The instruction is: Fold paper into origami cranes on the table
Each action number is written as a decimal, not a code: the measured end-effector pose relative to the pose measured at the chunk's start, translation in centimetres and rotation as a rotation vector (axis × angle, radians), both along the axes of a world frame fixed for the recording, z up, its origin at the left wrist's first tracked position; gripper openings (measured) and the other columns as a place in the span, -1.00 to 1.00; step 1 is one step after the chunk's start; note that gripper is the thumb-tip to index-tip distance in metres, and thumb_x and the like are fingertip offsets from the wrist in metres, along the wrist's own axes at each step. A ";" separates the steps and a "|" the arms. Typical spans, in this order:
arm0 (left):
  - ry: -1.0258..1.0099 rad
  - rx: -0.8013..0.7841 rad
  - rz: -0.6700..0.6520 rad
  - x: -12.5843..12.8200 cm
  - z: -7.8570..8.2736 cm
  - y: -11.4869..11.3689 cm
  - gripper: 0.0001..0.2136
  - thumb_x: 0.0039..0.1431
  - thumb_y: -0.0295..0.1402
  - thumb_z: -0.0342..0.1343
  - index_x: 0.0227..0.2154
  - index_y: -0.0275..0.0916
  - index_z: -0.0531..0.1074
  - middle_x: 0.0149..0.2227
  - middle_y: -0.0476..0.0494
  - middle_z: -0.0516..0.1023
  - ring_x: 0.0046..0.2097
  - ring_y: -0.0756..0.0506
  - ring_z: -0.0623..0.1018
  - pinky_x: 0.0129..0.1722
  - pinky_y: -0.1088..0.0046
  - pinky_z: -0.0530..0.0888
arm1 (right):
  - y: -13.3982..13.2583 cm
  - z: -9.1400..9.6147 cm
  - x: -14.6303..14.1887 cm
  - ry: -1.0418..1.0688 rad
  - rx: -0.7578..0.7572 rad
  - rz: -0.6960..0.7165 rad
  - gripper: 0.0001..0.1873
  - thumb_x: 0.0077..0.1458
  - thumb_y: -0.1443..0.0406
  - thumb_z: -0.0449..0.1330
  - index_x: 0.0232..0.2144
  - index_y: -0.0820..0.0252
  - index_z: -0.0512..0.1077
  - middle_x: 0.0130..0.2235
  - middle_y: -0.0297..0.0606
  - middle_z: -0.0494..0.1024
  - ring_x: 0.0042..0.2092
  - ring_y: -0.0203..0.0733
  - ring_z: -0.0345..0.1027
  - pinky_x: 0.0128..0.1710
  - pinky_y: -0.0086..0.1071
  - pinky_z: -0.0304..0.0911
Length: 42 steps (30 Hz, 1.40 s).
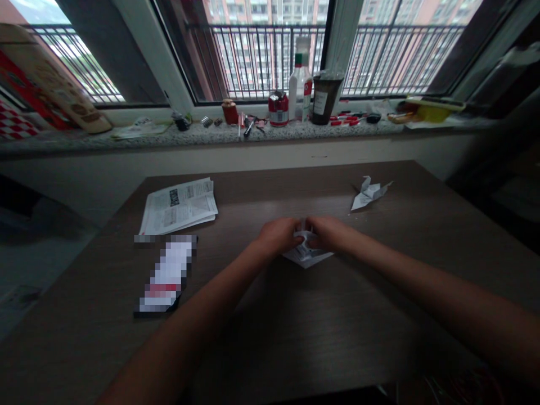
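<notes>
Near the middle of the brown table [270, 332] lies a small piece of folded white paper [306, 260], its pointed corner toward me. My left hand [279, 235] grips its left side with fingers bent and thumb on the paper. From the right, my right hand [328, 233] grips the other side, fingers curled close to the left ones. Both hands cover the far part of the paper, so its folds there are hidden. A finished paper crane [369, 192] stands apart at the far right of the table.
Folded printed sheets [179, 207] lie at the table's far left, with a blurred-out phone [169, 275] nearer me. On the windowsill stand a red can [278, 108], a clear bottle [298, 87], a dark cup [324, 98] and several small items.
</notes>
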<state>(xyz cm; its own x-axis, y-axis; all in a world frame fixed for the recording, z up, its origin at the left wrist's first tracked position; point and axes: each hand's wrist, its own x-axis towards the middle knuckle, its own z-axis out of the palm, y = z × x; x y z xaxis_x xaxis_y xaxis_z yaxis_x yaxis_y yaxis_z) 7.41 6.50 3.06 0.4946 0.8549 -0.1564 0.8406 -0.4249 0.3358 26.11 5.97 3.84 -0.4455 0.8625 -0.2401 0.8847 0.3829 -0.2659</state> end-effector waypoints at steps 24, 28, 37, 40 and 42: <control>-0.145 0.093 0.037 -0.6 -2.8 -1.2 -0.87 0.32 -0.25 0.21 -0.15 -0.16 0.49 -0.10 -0.13 0.60 -0.10 -0.19 0.58 -0.17 0.38 0.42 | -1.6 -1.0 1.9 0.272 -0.075 -0.018 -0.71 0.13 0.38 0.27 -0.07 0.17 0.40 -0.22 -0.24 0.61 -0.24 -0.14 0.48 -0.29 -0.39 0.21; -0.186 0.085 -0.008 -1.0 -2.8 -1.3 -0.88 0.32 -0.29 0.20 -0.15 -0.17 0.48 -0.11 -0.14 0.55 -0.13 -0.17 0.57 -0.15 0.38 0.44 | -2.0 -1.5 2.4 0.411 -0.095 -0.019 -0.74 0.13 0.41 0.24 -0.11 0.16 0.39 -0.26 -0.27 0.58 -0.24 -0.14 0.47 -0.25 -0.38 0.24; -0.391 -0.046 -0.149 -3.1 -1.4 -2.2 -0.82 0.24 -0.49 0.16 -0.11 -0.21 0.46 -0.06 -0.16 0.53 -0.03 -0.14 0.56 -0.02 0.38 0.47 | -3.2 -1.6 3.3 0.617 -0.109 0.033 -0.80 0.20 0.36 0.21 -0.10 0.13 0.39 -0.19 -0.27 0.54 -0.19 -0.15 0.43 -0.20 -0.36 0.27; -0.500 -0.143 -0.133 -3.4 -1.5 -2.7 -0.80 0.23 -0.52 0.15 -0.11 -0.20 0.40 -0.11 -0.13 0.58 -0.08 -0.12 0.58 -0.07 0.38 0.48 | -3.6 -1.6 3.3 0.657 -0.114 0.051 -0.80 0.21 0.36 0.21 -0.10 0.12 0.38 -0.21 -0.29 0.52 -0.20 -0.17 0.40 -0.21 -0.36 0.26; -0.573 -0.196 -0.136 -3.6 -1.5 -3.1 -0.76 0.24 -0.55 0.13 -0.07 -0.18 0.35 -0.09 -0.12 0.59 -0.07 -0.11 0.59 -0.08 0.39 0.48 | -3.8 -1.4 3.1 0.679 -0.128 0.052 -0.82 0.22 0.34 0.21 -0.11 0.11 0.38 -0.23 -0.30 0.51 -0.21 -0.18 0.39 -0.21 -0.36 0.26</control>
<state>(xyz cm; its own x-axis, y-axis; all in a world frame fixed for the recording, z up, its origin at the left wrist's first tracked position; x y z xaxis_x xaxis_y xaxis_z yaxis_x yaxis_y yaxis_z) 3.83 3.41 1.52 0.6493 0.7603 0.0188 0.4457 -0.4004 0.8007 29.19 2.19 2.43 -0.5735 0.8192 0.0083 0.4876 0.3494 -0.8001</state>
